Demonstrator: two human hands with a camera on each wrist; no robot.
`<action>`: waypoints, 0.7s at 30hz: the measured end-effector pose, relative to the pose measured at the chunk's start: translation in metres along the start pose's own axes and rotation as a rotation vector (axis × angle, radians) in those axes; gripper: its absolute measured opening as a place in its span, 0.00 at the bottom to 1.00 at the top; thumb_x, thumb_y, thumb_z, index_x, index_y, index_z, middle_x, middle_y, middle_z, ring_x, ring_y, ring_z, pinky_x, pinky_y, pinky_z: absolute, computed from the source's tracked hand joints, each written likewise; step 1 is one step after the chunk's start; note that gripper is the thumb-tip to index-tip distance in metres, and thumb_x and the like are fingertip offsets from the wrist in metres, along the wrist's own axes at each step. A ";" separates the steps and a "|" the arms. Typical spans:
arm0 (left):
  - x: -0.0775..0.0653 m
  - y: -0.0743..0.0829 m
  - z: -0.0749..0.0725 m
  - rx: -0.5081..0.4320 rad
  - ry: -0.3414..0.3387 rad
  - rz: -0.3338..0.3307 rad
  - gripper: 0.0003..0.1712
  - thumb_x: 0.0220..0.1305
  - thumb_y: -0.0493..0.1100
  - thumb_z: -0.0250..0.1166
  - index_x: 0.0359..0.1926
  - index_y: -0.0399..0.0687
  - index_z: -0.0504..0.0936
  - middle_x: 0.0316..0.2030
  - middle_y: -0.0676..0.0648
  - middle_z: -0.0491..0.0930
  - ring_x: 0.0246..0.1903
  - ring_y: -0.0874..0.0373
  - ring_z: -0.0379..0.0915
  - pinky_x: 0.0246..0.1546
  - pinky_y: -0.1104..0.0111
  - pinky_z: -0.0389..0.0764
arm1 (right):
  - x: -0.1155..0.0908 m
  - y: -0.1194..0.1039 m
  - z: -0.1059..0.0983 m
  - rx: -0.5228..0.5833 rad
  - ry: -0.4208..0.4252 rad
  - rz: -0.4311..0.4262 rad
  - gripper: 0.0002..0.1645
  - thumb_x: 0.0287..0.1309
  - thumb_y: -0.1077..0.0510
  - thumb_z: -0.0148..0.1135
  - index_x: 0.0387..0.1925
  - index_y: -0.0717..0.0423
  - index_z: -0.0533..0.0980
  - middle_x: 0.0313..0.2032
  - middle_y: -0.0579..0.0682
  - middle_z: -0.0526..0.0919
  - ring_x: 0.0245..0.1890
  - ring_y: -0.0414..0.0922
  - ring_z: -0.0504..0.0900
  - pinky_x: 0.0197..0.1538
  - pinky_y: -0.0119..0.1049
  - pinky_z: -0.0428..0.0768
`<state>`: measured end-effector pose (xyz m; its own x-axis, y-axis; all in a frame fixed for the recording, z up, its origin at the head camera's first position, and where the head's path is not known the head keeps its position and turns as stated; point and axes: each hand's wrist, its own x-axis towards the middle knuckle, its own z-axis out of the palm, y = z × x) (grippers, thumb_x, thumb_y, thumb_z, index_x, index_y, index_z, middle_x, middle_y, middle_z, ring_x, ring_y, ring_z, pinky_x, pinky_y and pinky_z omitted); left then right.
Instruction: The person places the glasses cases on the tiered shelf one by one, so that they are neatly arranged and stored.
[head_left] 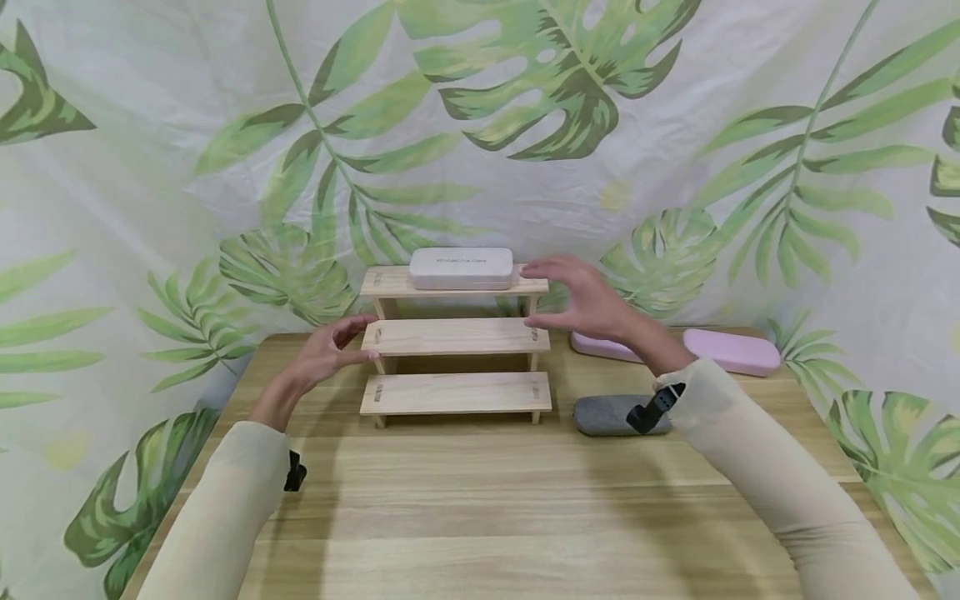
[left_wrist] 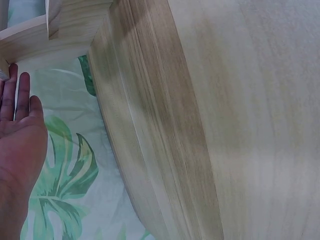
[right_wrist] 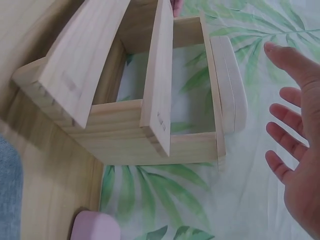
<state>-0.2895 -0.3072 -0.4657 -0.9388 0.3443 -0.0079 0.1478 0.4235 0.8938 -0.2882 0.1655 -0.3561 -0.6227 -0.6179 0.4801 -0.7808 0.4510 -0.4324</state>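
Observation:
A three-step wooden rack [head_left: 456, 335] stands on the table, with a white case [head_left: 461, 268] lying on its top step. My left hand [head_left: 324, 354] is at the rack's left side by the middle step, its fingertips at the wood; whether they press on it I cannot tell. In the left wrist view, that hand [left_wrist: 20, 135] shows extended fingers reaching the rack's edge [left_wrist: 30, 37]. My right hand [head_left: 581, 298], thumb and fingers spread apart, hovers at the rack's upper right. The right wrist view shows this hand [right_wrist: 300, 130] holding nothing, apart from the white case [right_wrist: 230, 85].
To the right of the rack, a grey case [head_left: 600, 415] lies under my right wrist. Farther back are two pink cases, one [head_left: 731, 352] at the right and another [head_left: 600, 346] partly hidden by my forearm. Leaf-printed cloth [head_left: 525, 200] hangs behind the wooden table [head_left: 465, 508].

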 end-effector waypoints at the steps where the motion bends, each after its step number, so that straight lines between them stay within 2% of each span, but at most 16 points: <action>1: 0.000 0.000 0.000 0.000 -0.001 0.001 0.41 0.68 0.45 0.76 0.77 0.44 0.70 0.77 0.39 0.66 0.80 0.39 0.51 0.81 0.42 0.52 | -0.002 0.000 -0.001 0.002 -0.002 0.000 0.40 0.53 0.52 0.84 0.65 0.63 0.80 0.65 0.59 0.81 0.69 0.58 0.75 0.71 0.59 0.73; 7: 0.000 0.000 -0.001 -0.001 -0.004 0.007 0.41 0.68 0.45 0.76 0.77 0.45 0.70 0.77 0.39 0.65 0.81 0.39 0.51 0.80 0.41 0.51 | -0.018 -0.001 -0.005 -0.001 -0.016 0.020 0.39 0.53 0.52 0.84 0.64 0.61 0.80 0.65 0.58 0.81 0.69 0.58 0.75 0.72 0.60 0.71; 15: 0.000 0.000 -0.001 0.019 -0.009 0.000 0.43 0.68 0.46 0.76 0.78 0.46 0.68 0.79 0.38 0.63 0.81 0.37 0.50 0.80 0.41 0.52 | -0.042 0.004 -0.008 -0.009 -0.002 -0.024 0.38 0.50 0.54 0.85 0.63 0.59 0.82 0.63 0.58 0.82 0.66 0.57 0.78 0.68 0.59 0.75; 21: 0.001 -0.002 -0.001 0.019 -0.010 -0.010 0.44 0.67 0.48 0.76 0.79 0.48 0.68 0.80 0.41 0.62 0.81 0.39 0.49 0.81 0.41 0.51 | -0.054 0.007 -0.012 -0.008 -0.016 -0.009 0.39 0.51 0.55 0.85 0.64 0.59 0.81 0.65 0.58 0.81 0.67 0.58 0.77 0.69 0.62 0.73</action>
<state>-0.2908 -0.3083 -0.4675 -0.9370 0.3486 -0.0215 0.1444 0.4427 0.8850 -0.2606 0.2095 -0.3759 -0.6145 -0.6325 0.4714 -0.7870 0.4500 -0.4221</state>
